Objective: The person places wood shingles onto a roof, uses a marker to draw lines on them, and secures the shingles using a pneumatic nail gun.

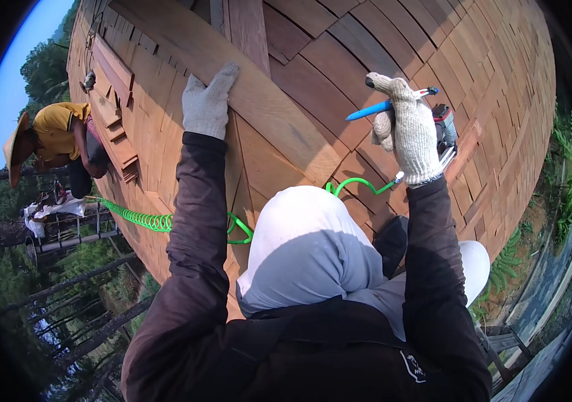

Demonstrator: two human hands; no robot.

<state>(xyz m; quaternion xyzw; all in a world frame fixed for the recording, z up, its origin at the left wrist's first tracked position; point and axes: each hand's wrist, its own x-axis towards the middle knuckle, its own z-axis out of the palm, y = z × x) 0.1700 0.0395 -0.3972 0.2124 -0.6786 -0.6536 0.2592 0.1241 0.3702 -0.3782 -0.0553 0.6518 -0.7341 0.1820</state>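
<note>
My left hand [207, 102], in a knit work glove, lies flat on a long wooden plank [259, 100] that runs slantwise across the shingled wooden roof [487, 60]. My right hand [410, 130], also gloved, is shut on a blue pen [386, 104] with a red-and-white tip, held just above the shingles. Right behind that hand rests a nail gun [445, 127] with a dark and red body. A bright green coiled air hose [145, 219] trails from near my right wrist to the left across the roof.
Another person in a yellow shirt and straw hat [51, 137] crouches at the roof's left edge beside stacked shingles [122, 151]. Scaffold poles [71, 238] and trees lie below on the left. Ferns and ground [554, 221] show beyond the right edge.
</note>
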